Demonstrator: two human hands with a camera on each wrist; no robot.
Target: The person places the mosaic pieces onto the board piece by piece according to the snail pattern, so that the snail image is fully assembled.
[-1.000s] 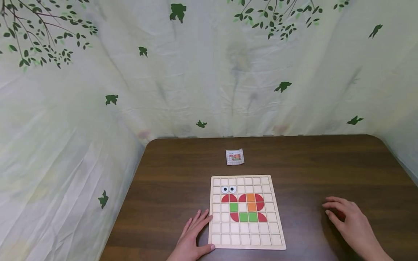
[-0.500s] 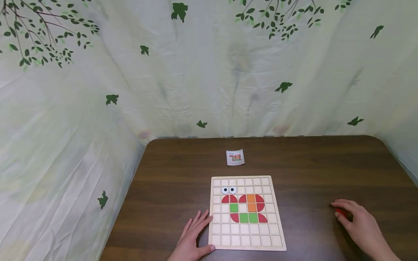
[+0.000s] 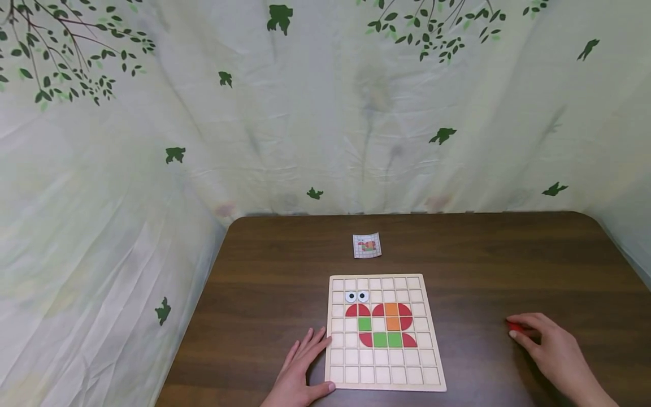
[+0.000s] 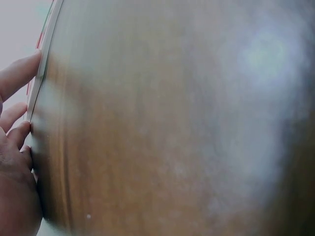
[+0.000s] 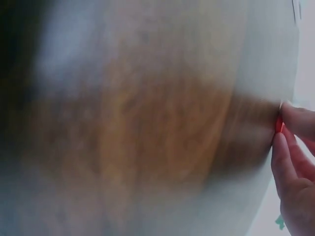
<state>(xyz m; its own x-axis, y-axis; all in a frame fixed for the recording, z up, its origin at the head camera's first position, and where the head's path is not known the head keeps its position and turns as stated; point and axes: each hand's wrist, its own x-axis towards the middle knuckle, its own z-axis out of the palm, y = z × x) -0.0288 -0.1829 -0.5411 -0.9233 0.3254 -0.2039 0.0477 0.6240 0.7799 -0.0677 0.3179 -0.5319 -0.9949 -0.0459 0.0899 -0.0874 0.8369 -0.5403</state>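
Observation:
A pale wooden grid board lies on the brown table. On it are two round eye pieces, several red quarter-round pieces, green squares and two orange squares. At the board's left side, my left hand has its fingers spread, the fingertips touching the edge and the thumb at the near corner. Well to the right of the board, my right hand pinches a small red piece between thumb and fingers. The fingers partly cover this red piece, so its full shape is hidden.
A small paper card printed with a coloured figure on a grid lies beyond the board. The dark wooden table ends at a pale curtain with leaf prints behind and at the sides.
My right hand shifts slightly right, then back left, with the red piece, which now shows more clearly at the fingertips. The left hand and the board stay in place.

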